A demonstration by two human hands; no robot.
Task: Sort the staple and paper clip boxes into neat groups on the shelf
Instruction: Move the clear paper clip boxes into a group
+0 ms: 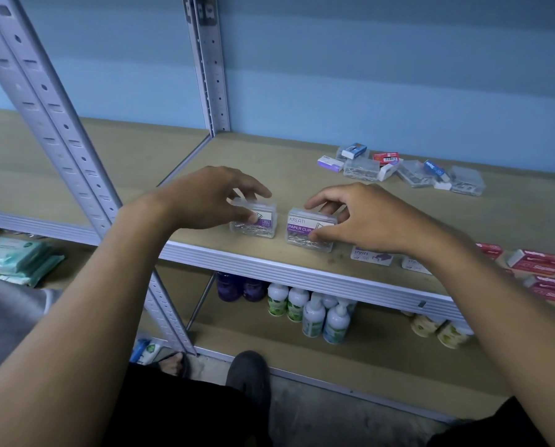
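Note:
Two clear paper clip boxes with purple labels stand side by side near the front edge of the wooden shelf (205, 156). My left hand (205, 196) grips the left paper clip box (260, 225) from above. My right hand (360, 217) pinches the right paper clip box (305, 230) at its right end. A mixed pile of clear clip boxes and small staple boxes (408, 169) lies farther back on the right. White staple boxes (371, 254) and red staple boxes (540, 261) lie along the front edge on the right, partly hidden by my right forearm.
Grey metal uprights (53, 124) rise at the left and at the back (210, 69). The shelf below holds several bottles (314, 314). Packs of wipes (15, 259) lie on the neighbouring shelf to the left. My feet (247, 372) show on the floor.

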